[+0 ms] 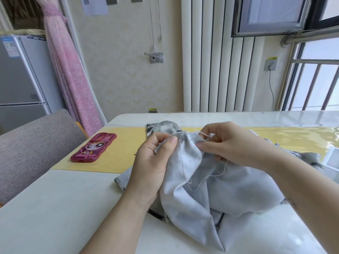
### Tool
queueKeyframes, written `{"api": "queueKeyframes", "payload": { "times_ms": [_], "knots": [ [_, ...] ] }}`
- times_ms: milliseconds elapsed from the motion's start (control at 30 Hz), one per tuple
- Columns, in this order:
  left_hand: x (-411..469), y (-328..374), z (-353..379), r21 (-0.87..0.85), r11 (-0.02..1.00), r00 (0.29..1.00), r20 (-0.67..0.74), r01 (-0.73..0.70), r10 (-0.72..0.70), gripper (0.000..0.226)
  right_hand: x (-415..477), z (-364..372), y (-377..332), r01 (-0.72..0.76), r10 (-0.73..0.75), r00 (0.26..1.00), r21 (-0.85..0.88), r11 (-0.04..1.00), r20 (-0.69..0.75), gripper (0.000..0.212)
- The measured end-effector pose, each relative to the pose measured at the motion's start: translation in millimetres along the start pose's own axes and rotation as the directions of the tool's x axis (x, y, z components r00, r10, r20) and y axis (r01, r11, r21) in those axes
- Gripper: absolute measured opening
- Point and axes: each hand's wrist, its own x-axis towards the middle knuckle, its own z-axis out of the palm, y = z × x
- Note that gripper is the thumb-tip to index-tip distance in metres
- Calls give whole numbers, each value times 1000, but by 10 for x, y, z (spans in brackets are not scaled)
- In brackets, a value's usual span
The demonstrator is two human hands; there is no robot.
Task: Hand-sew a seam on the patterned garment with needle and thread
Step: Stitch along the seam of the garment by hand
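The pale grey garment (220, 195) lies bunched on the table, inside out, with a strip of its grey pattern showing at the far edge. My left hand (154, 162) pinches the raised fabric edge between thumb and fingers. My right hand (231, 143) pinches a thin steel needle (201, 133) that points up and left, its tip free above the cloth. A white thread (203, 177) loops down from the fabric edge and back up under my right hand.
A dark pink phone (94, 148) in a cartoon case lies on the yellow mat (117, 158) to the left. The white table (60, 208) runs to a wall, a radiator (211, 70) and a window. A grey chair back (33, 151) stands at the left.
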Motion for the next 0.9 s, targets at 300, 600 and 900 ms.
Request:
{"api": "queueKeyframes", "payload": {
  "times_ms": [300, 600, 900],
  "knots": [
    [68, -73, -81, 25, 997, 993, -90, 79, -76, 13, 98, -115, 155, -4, -37, 977, -194, 981, -208, 12],
    [85, -89, -101, 12, 995, 987, -131, 96, -94, 19, 43, -114, -26, 73, -57, 961, 48, 996, -269, 11],
    [47, -26, -47, 36, 998, 985, -163, 59, -53, 18, -142, 373, -245, 176, -189, 981, -185, 967, -52, 27]
  ]
}}
